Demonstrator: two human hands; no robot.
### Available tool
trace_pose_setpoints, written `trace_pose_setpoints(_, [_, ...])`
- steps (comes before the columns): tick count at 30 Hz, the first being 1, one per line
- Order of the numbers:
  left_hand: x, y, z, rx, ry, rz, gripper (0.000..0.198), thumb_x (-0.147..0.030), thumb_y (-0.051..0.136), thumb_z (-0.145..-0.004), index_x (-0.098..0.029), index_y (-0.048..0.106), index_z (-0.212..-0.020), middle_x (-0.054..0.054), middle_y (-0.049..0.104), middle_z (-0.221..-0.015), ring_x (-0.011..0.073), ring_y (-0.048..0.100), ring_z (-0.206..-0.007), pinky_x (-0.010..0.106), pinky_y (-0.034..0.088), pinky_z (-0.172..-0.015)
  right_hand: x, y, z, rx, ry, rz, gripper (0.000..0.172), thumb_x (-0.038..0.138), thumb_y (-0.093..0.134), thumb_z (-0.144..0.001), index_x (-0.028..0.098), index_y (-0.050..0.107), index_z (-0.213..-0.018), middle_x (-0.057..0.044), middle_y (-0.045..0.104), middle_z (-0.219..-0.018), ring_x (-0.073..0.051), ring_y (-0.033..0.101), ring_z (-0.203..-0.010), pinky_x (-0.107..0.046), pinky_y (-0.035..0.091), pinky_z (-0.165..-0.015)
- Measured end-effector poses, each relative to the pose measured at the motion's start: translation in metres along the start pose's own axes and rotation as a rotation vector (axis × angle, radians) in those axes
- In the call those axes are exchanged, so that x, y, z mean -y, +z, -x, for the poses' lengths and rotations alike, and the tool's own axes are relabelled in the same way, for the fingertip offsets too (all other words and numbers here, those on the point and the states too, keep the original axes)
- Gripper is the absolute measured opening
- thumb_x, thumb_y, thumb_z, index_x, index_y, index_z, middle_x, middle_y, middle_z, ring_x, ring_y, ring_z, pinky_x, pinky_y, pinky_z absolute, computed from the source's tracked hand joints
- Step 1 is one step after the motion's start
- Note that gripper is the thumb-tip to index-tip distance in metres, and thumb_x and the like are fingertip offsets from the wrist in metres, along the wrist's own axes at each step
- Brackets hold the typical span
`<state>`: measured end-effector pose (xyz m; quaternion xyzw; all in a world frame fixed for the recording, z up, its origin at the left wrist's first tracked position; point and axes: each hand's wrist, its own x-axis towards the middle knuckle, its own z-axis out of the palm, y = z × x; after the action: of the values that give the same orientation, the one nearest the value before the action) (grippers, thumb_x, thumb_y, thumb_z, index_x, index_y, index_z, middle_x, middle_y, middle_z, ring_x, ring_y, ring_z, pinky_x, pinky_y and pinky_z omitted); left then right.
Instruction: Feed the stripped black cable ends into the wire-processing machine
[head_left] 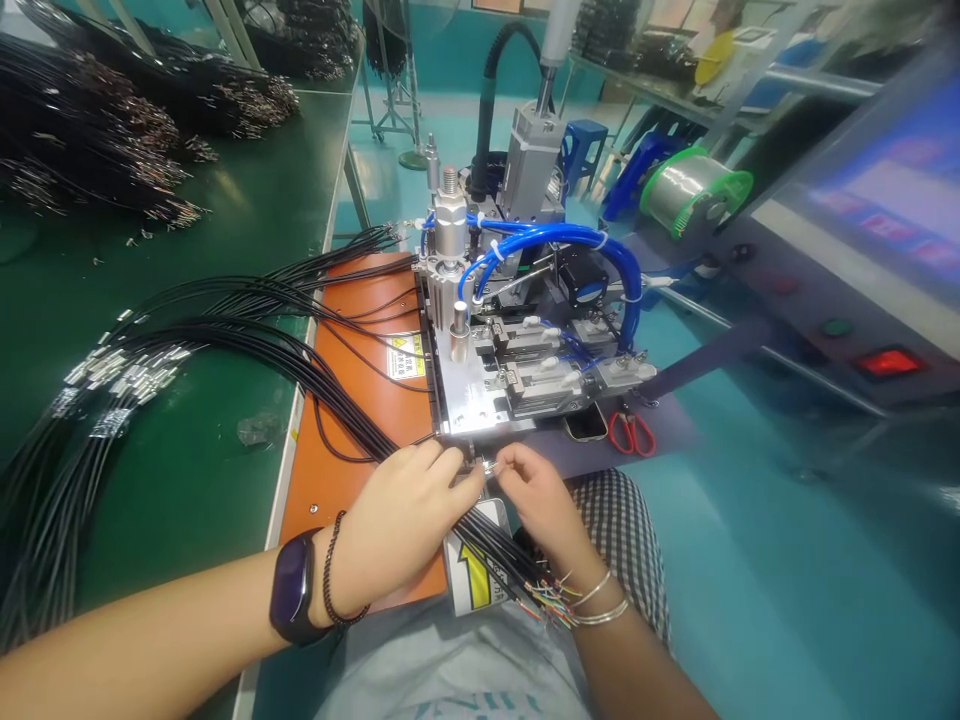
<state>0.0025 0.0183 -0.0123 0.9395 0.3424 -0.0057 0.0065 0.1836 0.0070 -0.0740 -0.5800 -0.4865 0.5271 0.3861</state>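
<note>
My left hand [412,505] lies over the bundle of black cables [349,405], its fingers bent together near the front edge of the metal machine [469,395]. What its fingertips hold is hidden. My right hand [536,490] is closed in a pinch at a small silvery connector [489,468] between the two hands. Below my hands the cables run on over a white and yellow label [474,575] and end in stripped coloured wires [551,600]. The orange plate [360,290] lies under the cables, left of the machine.
Cables with metal connectors [142,370] lie on the green table [247,220], with more black bundles [112,120] behind. Red scissors [632,432] and a phone [586,424] lie right of the machine. A solder wire spool [690,192] and a screen [900,190] stand at right.
</note>
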Motion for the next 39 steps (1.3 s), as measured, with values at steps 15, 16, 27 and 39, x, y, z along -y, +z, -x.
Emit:
trace_pose_setpoints(15, [-0.007, -0.001, -0.003, 0.011, -0.054, 0.021, 0.05, -0.006, 0.046, -0.08, -0.024, 0.044, -0.127, 0.005, 0.048, -0.094, 0.0227, 0.048, -0.085, 0.039, 0.047, -0.073, -0.009, 0.006, -0.004, -0.015, 0.025, -0.236, 0.019, 0.035, 0.058, -0.078, 0.018, 0.054, -0.071, 0.002, 0.052, -0.066, -0.014, 0.048, -0.064, -0.024, 0.038, -0.062])
trace_pose_setpoints(16, [-0.007, -0.001, -0.002, 0.009, -0.049, 0.025, 0.049, -0.006, 0.045, -0.08, -0.024, 0.044, -0.126, 0.005, 0.048, -0.094, 0.0226, 0.048, -0.085, 0.039, 0.047, -0.073, -0.011, 0.006, -0.004, -0.019, 0.03, -0.255, 0.02, 0.036, 0.058, -0.078, 0.018, 0.055, -0.073, 0.002, 0.053, -0.067, -0.014, 0.048, -0.064, -0.025, 0.039, -0.062])
trace_pose_setpoints(27, [-0.003, 0.003, 0.001, -0.05, -0.028, 0.022, 0.012, -0.007, 0.043, -0.083, -0.017, 0.05, -0.085, 0.005, 0.049, -0.084, 0.0209, 0.047, -0.077, 0.036, 0.047, -0.069, 0.016, -0.006, 0.001, -0.012, -0.169, 0.103, 0.017, 0.029, 0.055, -0.082, 0.02, 0.068, -0.089, -0.003, 0.06, -0.091, -0.018, 0.055, -0.086, -0.028, 0.042, -0.075])
trace_pose_setpoints(39, [-0.008, -0.002, -0.002, 0.06, -0.042, 0.026, 0.017, -0.002, 0.041, -0.076, -0.016, 0.048, -0.083, 0.007, 0.051, -0.082, 0.0228, 0.053, -0.082, 0.039, 0.048, -0.075, 0.005, -0.004, -0.002, -0.027, 0.1, -0.029, 0.017, 0.034, 0.054, -0.078, 0.017, 0.059, -0.078, 0.003, 0.048, -0.064, -0.01, 0.037, -0.052, -0.022, 0.028, -0.047])
